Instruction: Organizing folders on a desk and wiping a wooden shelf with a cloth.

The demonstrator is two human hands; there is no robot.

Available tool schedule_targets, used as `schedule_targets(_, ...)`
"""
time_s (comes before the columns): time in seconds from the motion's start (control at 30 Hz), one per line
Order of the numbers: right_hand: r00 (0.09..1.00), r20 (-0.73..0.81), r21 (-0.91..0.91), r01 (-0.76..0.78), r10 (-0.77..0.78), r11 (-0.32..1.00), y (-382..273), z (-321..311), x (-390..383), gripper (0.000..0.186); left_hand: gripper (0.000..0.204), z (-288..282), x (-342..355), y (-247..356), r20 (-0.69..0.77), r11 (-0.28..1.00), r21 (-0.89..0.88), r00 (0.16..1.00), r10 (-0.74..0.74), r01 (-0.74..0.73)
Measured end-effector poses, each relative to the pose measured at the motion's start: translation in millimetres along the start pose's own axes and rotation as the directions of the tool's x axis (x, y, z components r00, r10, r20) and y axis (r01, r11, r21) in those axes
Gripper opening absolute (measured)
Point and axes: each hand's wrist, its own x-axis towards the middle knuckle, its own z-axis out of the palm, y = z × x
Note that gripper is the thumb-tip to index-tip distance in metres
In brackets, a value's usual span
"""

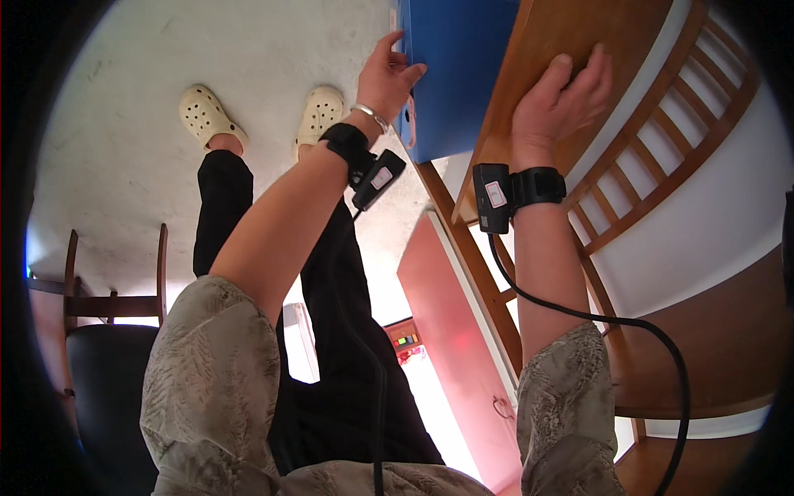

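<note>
My left hand point(389, 78) is at the left edge of a blue box-like object point(459, 78). Its fingers are apart and loosely bent, with the thumb overlapping the blue face; whether they touch it is unclear. A pale oval slot shows on the blue object's side, just below that hand. My right hand point(564, 97) is over a brown wooden surface point(608, 25), to the right of the blue object. The fingers there are half curled, apart from the thumb, and nothing shows between them. Each wrist has a black strapped device, and a silver bangle circles the left one.
A slatted wooden bed rail point(662, 136) curves along the right. Below stands a pinkish door panel point(451, 331) with a handle. A dark chair point(112, 347) is at lower left. My cream clogs point(207, 116) rest on the pale floor point(132, 74). A black cable point(662, 335) loops from the right wrist.
</note>
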Motion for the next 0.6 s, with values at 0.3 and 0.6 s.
schedule_targets(0.3, 1.000, 0.005, -0.022, 0.002, -0.001, 1.000, 6, -2, 0, 0.054, 0.046, -6, 8, 1, 0.131, 0.938, -0.312, 0.984, -0.117, 0.153)
schedule_targets(0.6, 0.999, 0.030, 0.046, 0.017, -0.018, 0.999, 8, -2, 1, 0.054, 0.094, -29, -5, -95, 0.182, 0.885, 0.323, 0.896, -0.405, 0.334)
